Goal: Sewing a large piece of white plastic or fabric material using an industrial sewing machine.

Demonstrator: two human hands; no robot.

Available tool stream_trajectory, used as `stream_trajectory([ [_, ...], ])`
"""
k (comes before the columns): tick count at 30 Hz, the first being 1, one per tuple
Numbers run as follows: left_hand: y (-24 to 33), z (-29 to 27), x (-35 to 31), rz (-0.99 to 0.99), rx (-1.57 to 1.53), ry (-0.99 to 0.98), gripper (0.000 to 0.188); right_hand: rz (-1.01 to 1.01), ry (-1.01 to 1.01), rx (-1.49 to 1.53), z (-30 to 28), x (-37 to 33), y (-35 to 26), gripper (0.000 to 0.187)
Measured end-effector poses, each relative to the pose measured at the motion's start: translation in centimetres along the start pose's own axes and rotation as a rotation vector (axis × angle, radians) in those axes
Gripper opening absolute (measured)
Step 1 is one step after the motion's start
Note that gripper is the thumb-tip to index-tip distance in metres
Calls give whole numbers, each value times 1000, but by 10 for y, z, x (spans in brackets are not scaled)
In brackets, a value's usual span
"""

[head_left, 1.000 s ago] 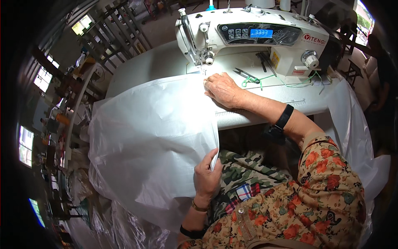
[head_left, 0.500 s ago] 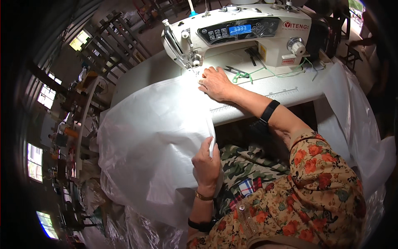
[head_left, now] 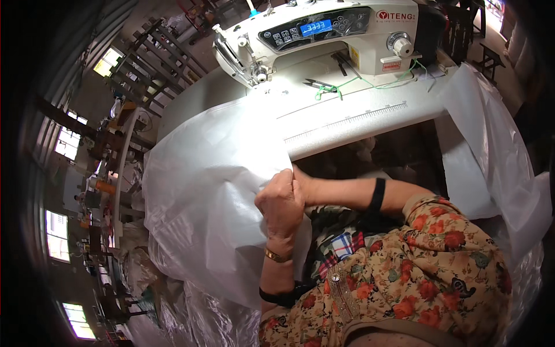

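A large translucent white plastic sheet (head_left: 202, 168) spreads over the left part of the sewing table and drapes toward my lap. My left hand (head_left: 281, 202) is closed on its right-hand edge, just off the table's front edge. Right against it, my right hand (head_left: 302, 184) pinches the same edge; its fingers are partly hidden behind the left hand. Beyond both hands stands a white sewing machine (head_left: 370, 49) with a lit display. The sheet's far end lies in bright lamp light near the needle area (head_left: 261, 78), where glare hides detail.
Black thread snips (head_left: 319, 85) and green thread (head_left: 341, 91) lie on the table (head_left: 347, 118), which has a ruler strip. More plastic sheeting (head_left: 488, 127) hangs at the right. A rack (head_left: 159, 63) and a cluttered bench (head_left: 118, 179) stand left.
My right hand has left the needle area and come back toward me, joining my left hand at the sheet's edge. My left hand has risen slightly. The view has shifted a little.
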State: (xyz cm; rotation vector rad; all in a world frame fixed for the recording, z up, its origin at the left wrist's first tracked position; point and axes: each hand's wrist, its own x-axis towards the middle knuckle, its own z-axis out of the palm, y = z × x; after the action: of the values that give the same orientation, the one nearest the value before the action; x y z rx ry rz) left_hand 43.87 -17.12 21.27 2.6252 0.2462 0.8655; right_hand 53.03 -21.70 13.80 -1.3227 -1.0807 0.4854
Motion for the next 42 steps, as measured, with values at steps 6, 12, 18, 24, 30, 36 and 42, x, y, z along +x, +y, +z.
stream_trajectory([
  [6,-20,13,-3,-11,92,-217,13,-127,-469,-161,-3,-53,70,16],
  [12,-22,31,0,-2,31,-253,11,-35,-367,-736,-116,-7,-65,16],
  [18,-27,25,14,18,145,-217,10,-410,-70,-993,-121,46,-11,25],
  [24,-36,36,52,58,235,-223,11,-310,-192,-1024,-133,58,0,46],
  [30,-45,48,100,35,335,-259,13,-334,-154,-1017,-133,69,0,47],
  [36,-61,65,140,-2,307,-246,14,-185,-91,-955,-126,76,2,38],
  [42,-78,66,144,-81,161,-135,19,-73,-25,-938,-121,85,-1,35],
])
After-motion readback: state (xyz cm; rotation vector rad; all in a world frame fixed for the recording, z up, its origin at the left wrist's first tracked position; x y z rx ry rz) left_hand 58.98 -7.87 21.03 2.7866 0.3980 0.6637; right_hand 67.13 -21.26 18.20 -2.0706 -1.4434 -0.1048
